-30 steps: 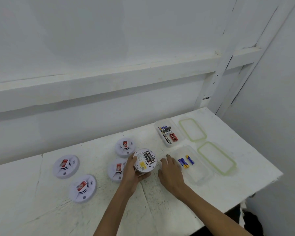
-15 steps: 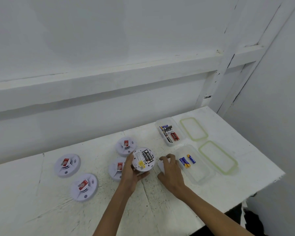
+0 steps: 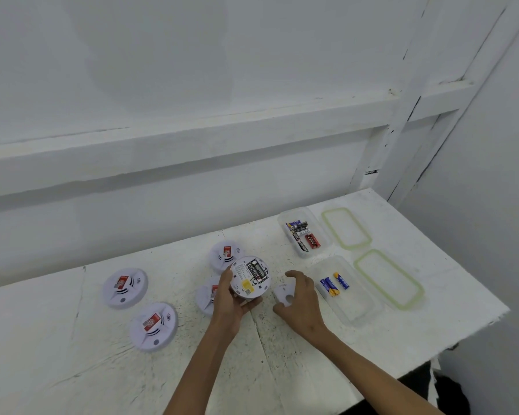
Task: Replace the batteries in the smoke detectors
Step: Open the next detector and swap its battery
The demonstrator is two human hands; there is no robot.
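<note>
- Near the front edge of the white table [image 3: 72, 369], two bare forearms reach in from 6 o'clock.
- The left hand [image 3: 228, 307] grips the open smoke detector [image 3: 250, 277], thumb on its left rim and fingers curled beneath. The detector is lifted and tilted, back side up, with dark batteries [image 3: 256, 271] showing in its bay.
- At 3 o'clock of it, just beside it, the right hand [image 3: 301, 301] curls thumb and fingers round a small white cover [image 3: 283, 295]. Whether the cover touches the tabletop cannot be told.
- At 8 o'clock, a second detector [image 3: 206, 296] lies face up, partly hidden by the left hand.
- Well apart at 9 and 8 o'clock, two more detectors [image 3: 125, 287] [image 3: 153, 326] lie face up, each with a red tag.
- At 11 o'clock, a fifth detector [image 3: 225, 254] lies just behind the held one.
- At 3 o'clock beyond the right hand, a clear near container [image 3: 358, 313] holds blue-and-yellow batteries [image 3: 331, 286]. Its green-rimmed lid [image 3: 388, 278] lies beside it.
- At 1 o'clock, the far container [image 3: 321, 229] holds black and red batteries [image 3: 301, 235], with a second lid [image 3: 346, 227] to its right.
</note>
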